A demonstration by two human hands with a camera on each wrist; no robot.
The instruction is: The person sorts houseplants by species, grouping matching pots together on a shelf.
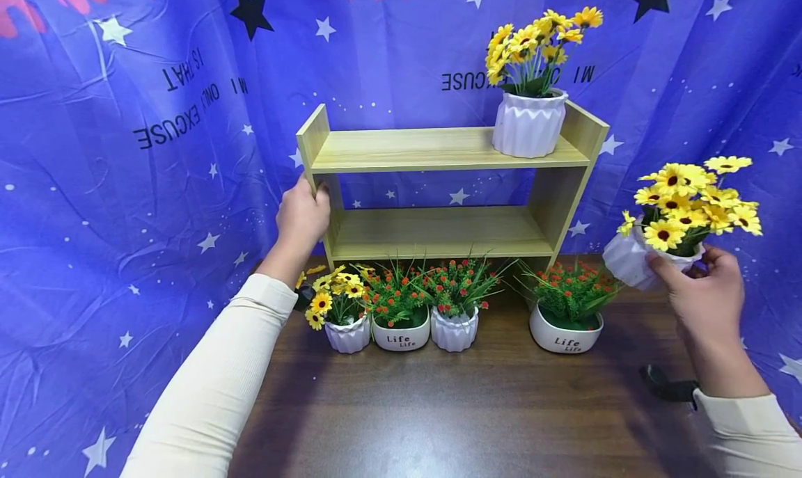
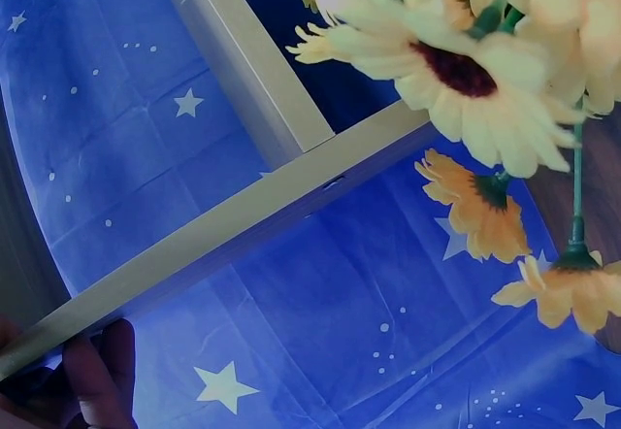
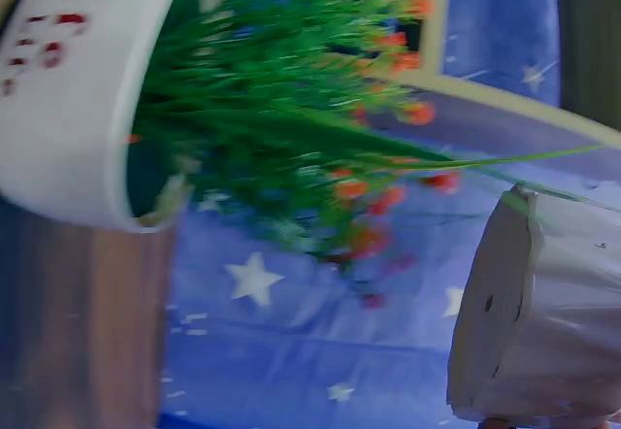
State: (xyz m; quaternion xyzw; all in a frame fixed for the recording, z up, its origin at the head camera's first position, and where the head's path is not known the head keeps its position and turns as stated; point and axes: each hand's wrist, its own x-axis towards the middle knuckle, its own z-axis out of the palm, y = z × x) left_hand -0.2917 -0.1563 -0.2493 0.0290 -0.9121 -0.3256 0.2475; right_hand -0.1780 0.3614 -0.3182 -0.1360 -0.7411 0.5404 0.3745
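My left hand (image 1: 303, 213) grips the left side panel of a two-tier wooden shelf (image 1: 401, 147); its fingers (image 2: 97, 371) show at the panel's edge in the left wrist view. In my right hand (image 1: 708, 304) is a white fluted pot (image 1: 633, 255) of yellow daisies (image 1: 679, 200), held tilted off the shelf's right side. The thumb lies across the pot's near side. Its underside shows in the right wrist view, where the pot (image 3: 553, 313) is at the right. Another white pot (image 1: 529, 123) of yellow flowers stands on the top tier, at the right end.
On the brown table (image 1: 438, 408), before the shelf, stand a yellow-flowered pot (image 1: 348, 335), a white oval "Life" planter (image 1: 401, 337) and a fluted pot (image 1: 454, 330) with red flowers. Another "Life" planter (image 1: 566, 339) is farther right. A blue star-printed cloth (image 1: 188, 186) hangs behind.
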